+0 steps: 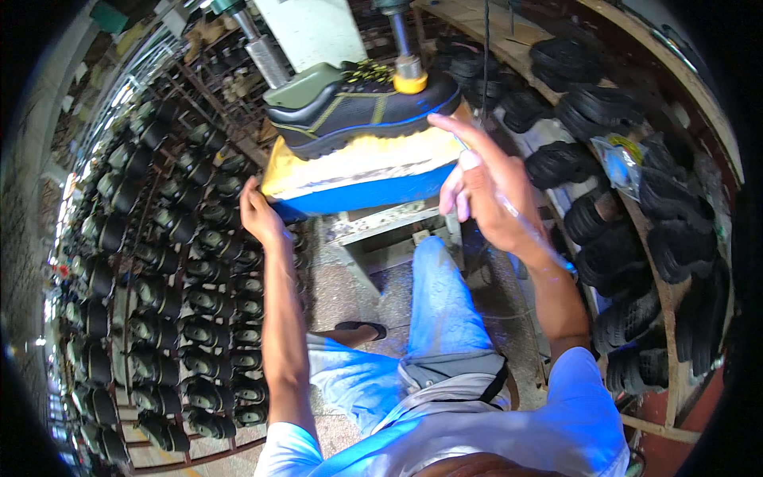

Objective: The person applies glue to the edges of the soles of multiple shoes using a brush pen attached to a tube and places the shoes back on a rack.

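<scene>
A black work shoe [373, 111] with yellow-green stitching lies on its sole on a yellow pad [358, 163] with a blue base [366, 193]. A green block [304, 86] sits at its heel end, under one metal rod of a press. The other rod's yellow tip [410, 83] bears down near the toe. My left hand [261, 213] is at the pad's left corner, fingers loosely bent with nothing visible in them. Reaching to the toe, my right hand [494, 187] has its index finger stretched to the sole edge. Its other fingers are partly bent, and bright streaks cross it.
Racks with rows of dark shoes [207, 334] stand at my left. On my right, wooden shelves [660, 270] carry several black soles [604, 246] and a clear plastic bag [620, 165]. A metal stand [373, 226] supports the pad in front of my knees. A black cable [486, 56] hangs beside the press.
</scene>
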`<state>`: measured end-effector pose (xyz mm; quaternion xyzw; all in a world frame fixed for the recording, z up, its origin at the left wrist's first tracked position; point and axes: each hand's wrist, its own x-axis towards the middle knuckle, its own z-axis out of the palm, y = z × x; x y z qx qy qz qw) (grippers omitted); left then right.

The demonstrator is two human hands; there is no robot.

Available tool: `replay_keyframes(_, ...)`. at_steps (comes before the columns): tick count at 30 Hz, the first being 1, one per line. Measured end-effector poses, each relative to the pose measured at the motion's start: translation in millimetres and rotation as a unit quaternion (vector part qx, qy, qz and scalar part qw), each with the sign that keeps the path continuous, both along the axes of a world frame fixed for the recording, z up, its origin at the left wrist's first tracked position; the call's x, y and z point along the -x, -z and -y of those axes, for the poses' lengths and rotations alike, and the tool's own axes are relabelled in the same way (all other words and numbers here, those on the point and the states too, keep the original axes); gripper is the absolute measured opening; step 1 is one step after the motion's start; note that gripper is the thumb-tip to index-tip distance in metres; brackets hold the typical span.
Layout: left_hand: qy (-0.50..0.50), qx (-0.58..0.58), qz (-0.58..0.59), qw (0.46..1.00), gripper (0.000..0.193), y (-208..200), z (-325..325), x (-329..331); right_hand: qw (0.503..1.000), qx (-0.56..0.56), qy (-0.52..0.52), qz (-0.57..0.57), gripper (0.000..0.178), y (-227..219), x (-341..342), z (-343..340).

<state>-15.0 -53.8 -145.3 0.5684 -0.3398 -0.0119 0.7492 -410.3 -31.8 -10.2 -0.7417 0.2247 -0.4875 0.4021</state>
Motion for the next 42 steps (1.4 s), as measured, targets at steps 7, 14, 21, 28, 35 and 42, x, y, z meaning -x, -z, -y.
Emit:
replay_keyframes(7,0.108,-0.171,0.264,0.943,0.038,-45.1,-139.2,101.8,0.973,0.167,0.115,-0.107,0.039,41.0,-83.1,25.2)
replay_keyframes(14,0.103,-0.139,0.508,0.844,0.090,-170.0,18.4,71.5,0.961,0.087,0.206,-0.163,0.076,24.2,-78.8,63.6)
replay_keyframes(21,0.141,-0.137,0.434,0.879,0.093,-178.8,29.3,94.8,0.971,0.024,0.077,-0.224,0.082,14.2,-65.1,130.5)
replay_keyframes(28,0.005,0.190,0.434,0.881,0.056,-118.9,-76.3,150.8,0.995,-0.008,-0.056,-0.077,0.085,34.9,-55.1,127.7)
replay_keyframes(35,0.050,-0.009,0.128,0.990,0.087,-51.8,-204.2,80.1,0.986,0.151,-0.055,-0.047,0.100,2.2,-98.7,-16.5)
replay_keyframes(42,0.297,-0.235,0.190,0.906,0.081,74.8,-214.7,-55.2,0.835,0.200,-0.196,-0.473,0.073,144.8,-270.7,-77.2)
